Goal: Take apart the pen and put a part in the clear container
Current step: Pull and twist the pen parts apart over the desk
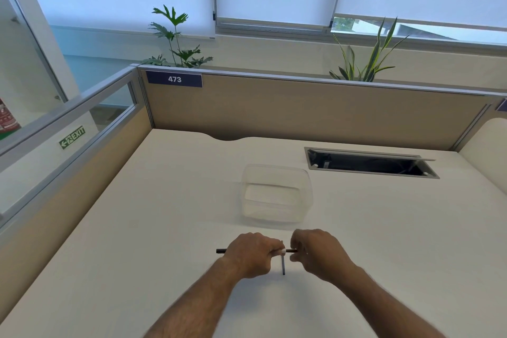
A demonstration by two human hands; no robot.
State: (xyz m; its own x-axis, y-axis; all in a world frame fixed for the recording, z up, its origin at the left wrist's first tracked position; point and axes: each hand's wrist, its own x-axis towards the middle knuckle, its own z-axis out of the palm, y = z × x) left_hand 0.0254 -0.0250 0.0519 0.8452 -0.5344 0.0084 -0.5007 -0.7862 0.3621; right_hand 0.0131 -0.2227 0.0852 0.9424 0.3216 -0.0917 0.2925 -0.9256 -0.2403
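A dark pen [274, 251] is gripped at both ends by the closed fingers of the left hand [253, 254] and right hand [315, 251], just in front of the clear container [277, 195]; loosened parts could slip onto the surface [137, 228].

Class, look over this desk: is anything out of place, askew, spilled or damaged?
Nothing spilled or damaged. Only the metal flap of the desk's cable hatch stands open. The clear plastic container sits upright; both hands grip the thin dark pen.
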